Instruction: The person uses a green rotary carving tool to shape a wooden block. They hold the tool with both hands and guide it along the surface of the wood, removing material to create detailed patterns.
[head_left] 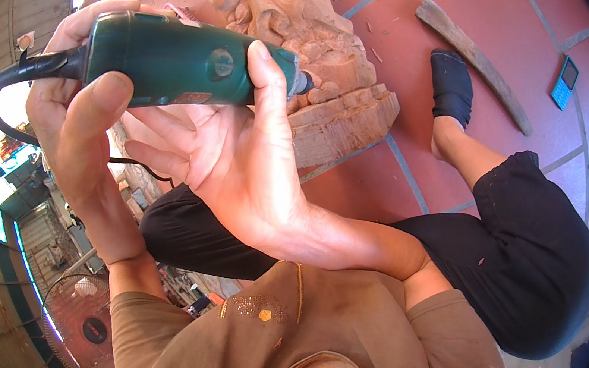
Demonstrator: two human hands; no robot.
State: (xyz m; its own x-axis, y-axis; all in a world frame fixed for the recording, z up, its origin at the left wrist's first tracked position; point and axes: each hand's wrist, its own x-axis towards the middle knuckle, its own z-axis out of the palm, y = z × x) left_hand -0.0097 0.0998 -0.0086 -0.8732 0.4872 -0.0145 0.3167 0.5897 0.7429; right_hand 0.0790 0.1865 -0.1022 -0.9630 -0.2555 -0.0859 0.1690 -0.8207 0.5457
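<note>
A dark green handheld electric die grinder (pixel 169 57) is held up in front of me, lying sideways with its metal nose (pixel 301 82) to the right. My left hand (pixel 68 103) wraps around its rear end, thumb on the near side, beside the black cord (pixel 2 94). My right hand (pixel 249 155) supports it from beneath. Its thumb presses on the front of the body, and some fingers pass behind the tool, partly hidden. Just beyond the nose, a carved wooden piece (pixel 345 119) with wavy relief lies on the floor, apart from the tool.
Red tiles (pixel 379 173) with pale grout cover the floor. A wooden stick (pixel 476 66) lies beside my outstretched foot in a black sock (pixel 450 85). A blue keypad phone (pixel 565 83) is at the far right. At lower left stands a round fan (pixel 90 325).
</note>
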